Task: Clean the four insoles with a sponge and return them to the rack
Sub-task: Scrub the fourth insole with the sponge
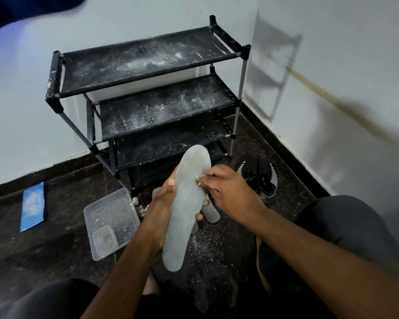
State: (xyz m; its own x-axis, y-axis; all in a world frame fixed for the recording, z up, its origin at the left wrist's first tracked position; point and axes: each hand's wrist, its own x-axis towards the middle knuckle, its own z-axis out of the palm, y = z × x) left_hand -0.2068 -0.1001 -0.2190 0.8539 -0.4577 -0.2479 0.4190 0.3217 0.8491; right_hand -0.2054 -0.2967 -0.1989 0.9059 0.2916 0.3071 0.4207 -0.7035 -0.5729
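The insole (186,203) is held up in the air above the floor (217,249), in front of the rack (148,93), its toe pointing up toward the lower shelves and its heel down near the person's lap. The left hand (164,203) grips it from the left edge, thumb over the front face and fingertips showing past the right edge. The right hand (226,192) is curled at the insole's right edge, pinching a small pale scrap there that is probably the sponge (197,180); too little of it shows to be sure.

Just behind the held insole, other insoles (211,214) lie on the floor at the foot of the rack; how many I cannot tell. A clear tub (108,208) with a smaller dish inside sits on the floor to the left, a blue strip (32,206) farther left near the wall, and dark shoes (263,176) to the right of the rack.

The rack's shelves are dusted with white specks, and more are scattered on the floor. The main risk, as I judge it, is that a cleaned insole set back on those shelves picks the grit straight up again. Rubbing only along the edge could also leave the middle untouched, and the one-sided grip lets the flexible insole bend or slip under a firm wipe.
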